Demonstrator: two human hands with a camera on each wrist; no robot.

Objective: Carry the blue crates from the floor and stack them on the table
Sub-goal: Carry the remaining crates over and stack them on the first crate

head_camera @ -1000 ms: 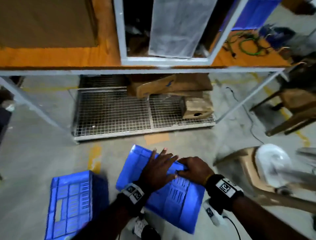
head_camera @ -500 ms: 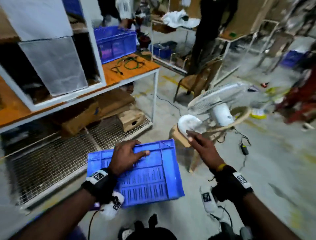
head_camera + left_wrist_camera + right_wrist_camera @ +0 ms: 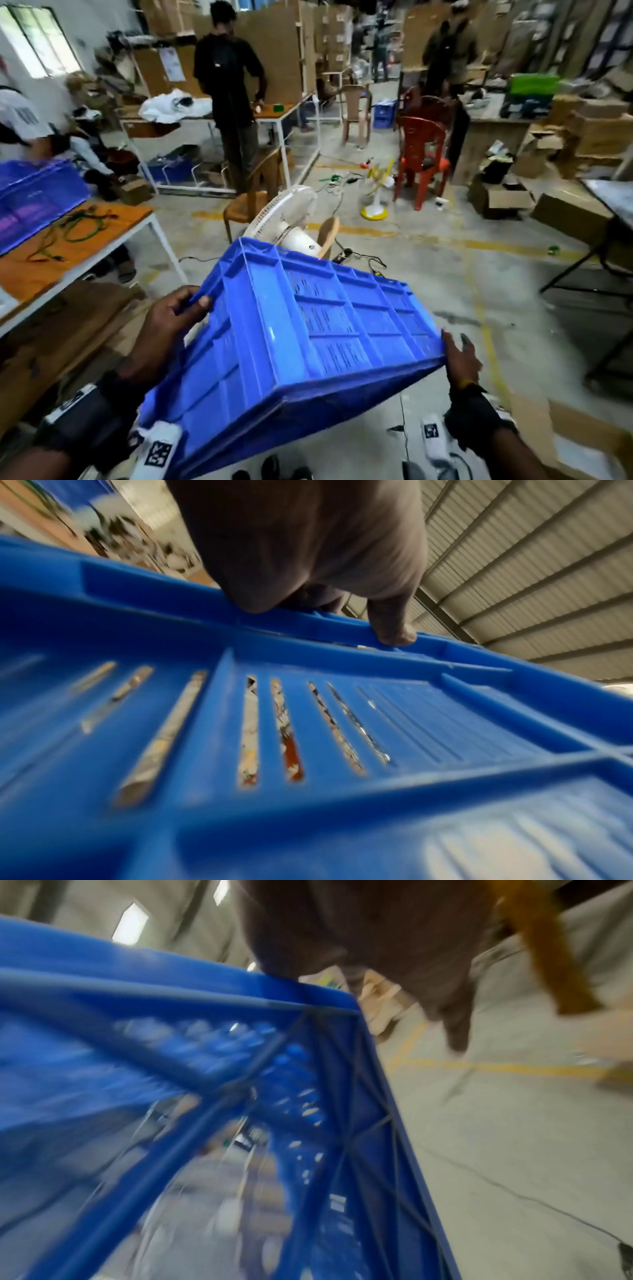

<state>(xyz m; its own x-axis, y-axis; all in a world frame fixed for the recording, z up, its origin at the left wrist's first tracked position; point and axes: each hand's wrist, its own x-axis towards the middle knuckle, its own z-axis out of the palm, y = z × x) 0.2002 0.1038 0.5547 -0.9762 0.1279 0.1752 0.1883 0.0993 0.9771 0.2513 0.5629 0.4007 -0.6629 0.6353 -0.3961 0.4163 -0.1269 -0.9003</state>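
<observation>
Head view shows the blue crate [image 3: 294, 346] now lifted off the floor and tilted in the air, right of the orange surface [image 3: 68, 253]. Left hand [image 3: 164, 329] fingers curl over its rim; right hand [image 3: 460, 358] now steadies the far corner, its grasp unclear.

A white fan [image 3: 286, 219] stands tilted on a wooden stool [image 3: 327, 236] in the middle of the concrete floor [image 3: 445, 291], with cables trailing around it. Further off, a small yellow fan [image 3: 375, 192] sits beside a red plastic chair [image 3: 423, 154], and a tan plastic chair [image 3: 356, 113] stands beyond that. A person in black [image 3: 229, 85] stands at a far white-framed bench [image 3: 274, 113] strewn with white cloth [image 3: 174, 104]. Green cable [image 3: 82, 224] lies coiled on the orange top at the left. Cardboard boxes [image 3: 589, 133] pile up on the right, and yellow lines [image 3: 479, 243] mark the floor.
</observation>
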